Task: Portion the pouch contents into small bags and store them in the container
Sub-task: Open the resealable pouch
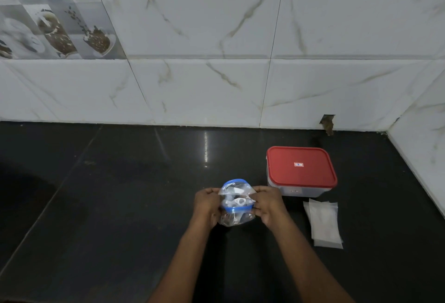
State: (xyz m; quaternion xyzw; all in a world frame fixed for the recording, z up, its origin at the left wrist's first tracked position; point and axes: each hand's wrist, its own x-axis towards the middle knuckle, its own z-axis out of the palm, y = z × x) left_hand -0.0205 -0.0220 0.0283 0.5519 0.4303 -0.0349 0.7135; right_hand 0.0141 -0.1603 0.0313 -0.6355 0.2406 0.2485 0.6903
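Clear plastic with a blue zip strip, the pouch [237,202] hangs between both hands above the black counter [120,194]. The left hand [207,202] and right hand [268,202] each pinch one side of its mouth. An even outward pull, with the pouch upright, should open it without spilling. The forearms converge. To the right stand the red-lidded container [301,170], lid on, and a stack of small bags [323,223].

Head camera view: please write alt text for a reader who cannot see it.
A left hand and a right hand pinch open the blue-rimmed mouth of a clear plastic pouch at a black counter. To its right are a clear rectangular container with a red lid on, and nearer, flat translucent small bags.
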